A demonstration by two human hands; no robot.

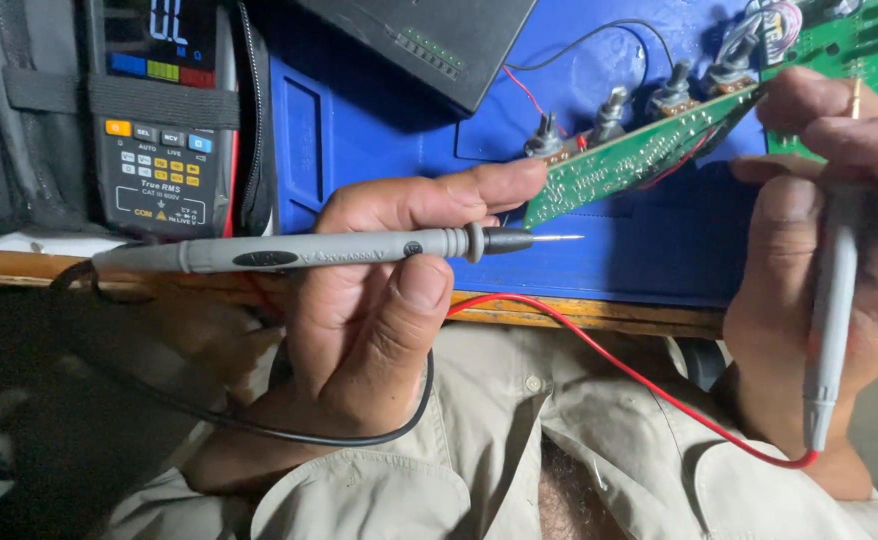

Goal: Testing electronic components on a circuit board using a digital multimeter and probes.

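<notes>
Over blue mat (649, 250): hands (379, 290) gripping probes (299, 250) (board (629, 160) seemingly pinched).

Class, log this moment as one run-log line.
left hand: holds grey probe, fingertip props circuit board | right hand: holds second probe, steadies board | multimeter upper left

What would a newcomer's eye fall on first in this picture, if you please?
Most striking is the long green circuit board, held tilted at centre between both hands over a blue work mat. The left hand also holds a grey test probe with a metal tip; the right hand holds a second grey probe. A dark handheld multimeter lies top left.
</notes>
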